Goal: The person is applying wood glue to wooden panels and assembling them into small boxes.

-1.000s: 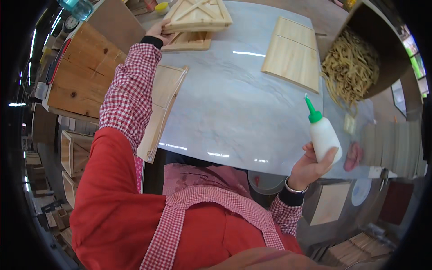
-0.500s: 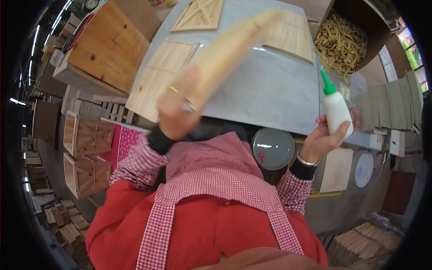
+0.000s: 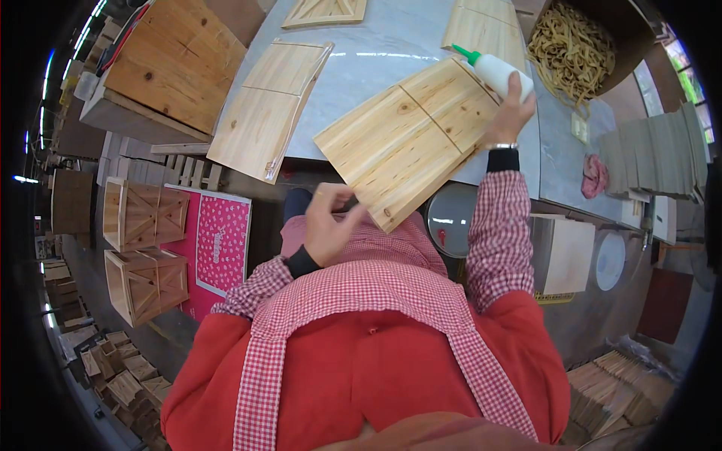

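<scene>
A tapered wooden panel with grooves across it lies slantwise on the grey table, its near end jutting past the table's front edge. Beside that near end is my left hand, thumb and fingers curved and apart, nothing held between them; whether a fingertip touches the wood I cannot tell. My right hand is wrapped round a white squeeze bottle with a green nozzle. The bottle is tipped, nozzle pointing left, above the panel's far right corner. To the left, another grooved panel rests on the table with a glossy strip along its edge.
At the back of the table lie a cross-braced panel and a plain one. A box of tan rubber bands stands back right, near stacked boards. Under the front edge is a grey round stool; wooden crates stand left.
The panel my left hand was swinging now lies on the table, and that hand has let go and drawn back. My right hand has carried the bottle up and left, tipping it sideways.
</scene>
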`<state>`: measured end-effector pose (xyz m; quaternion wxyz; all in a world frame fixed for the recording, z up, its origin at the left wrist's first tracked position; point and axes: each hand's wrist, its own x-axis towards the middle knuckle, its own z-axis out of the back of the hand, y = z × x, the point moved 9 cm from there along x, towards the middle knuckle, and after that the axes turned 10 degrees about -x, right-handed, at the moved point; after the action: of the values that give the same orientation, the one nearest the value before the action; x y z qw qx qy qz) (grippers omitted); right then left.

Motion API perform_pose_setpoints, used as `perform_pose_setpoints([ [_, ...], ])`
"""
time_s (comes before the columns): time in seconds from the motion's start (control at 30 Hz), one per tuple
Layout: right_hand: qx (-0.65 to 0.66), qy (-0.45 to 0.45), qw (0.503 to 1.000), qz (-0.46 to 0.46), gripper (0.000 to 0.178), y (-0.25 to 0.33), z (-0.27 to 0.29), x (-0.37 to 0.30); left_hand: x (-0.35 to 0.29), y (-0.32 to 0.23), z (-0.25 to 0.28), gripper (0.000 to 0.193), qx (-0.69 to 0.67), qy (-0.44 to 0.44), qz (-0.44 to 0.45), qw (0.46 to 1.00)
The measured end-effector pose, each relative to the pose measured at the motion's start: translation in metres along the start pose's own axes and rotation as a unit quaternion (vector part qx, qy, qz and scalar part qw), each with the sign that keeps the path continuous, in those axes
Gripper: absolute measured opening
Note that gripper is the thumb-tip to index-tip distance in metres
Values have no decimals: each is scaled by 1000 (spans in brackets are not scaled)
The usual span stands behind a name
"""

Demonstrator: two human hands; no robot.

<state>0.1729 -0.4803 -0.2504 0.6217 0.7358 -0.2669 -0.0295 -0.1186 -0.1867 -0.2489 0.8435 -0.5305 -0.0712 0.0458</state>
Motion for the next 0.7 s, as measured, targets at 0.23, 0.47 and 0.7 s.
perform_pose_setpoints([
  [0.23, -48, 72, 994, -63, 37, -18, -31, 13, -3, 67, -4, 25, -438, -69, 360, 821],
  [0.47, 20, 117, 984, -133, 35, -20, -38, 9, 4, 51, -9, 37, -418, -31, 342, 841],
  [0.7, 53, 151, 976, -146, 35, -20, -70, -30, -38, 60, -18, 48, -591, -51, 409, 693],
])
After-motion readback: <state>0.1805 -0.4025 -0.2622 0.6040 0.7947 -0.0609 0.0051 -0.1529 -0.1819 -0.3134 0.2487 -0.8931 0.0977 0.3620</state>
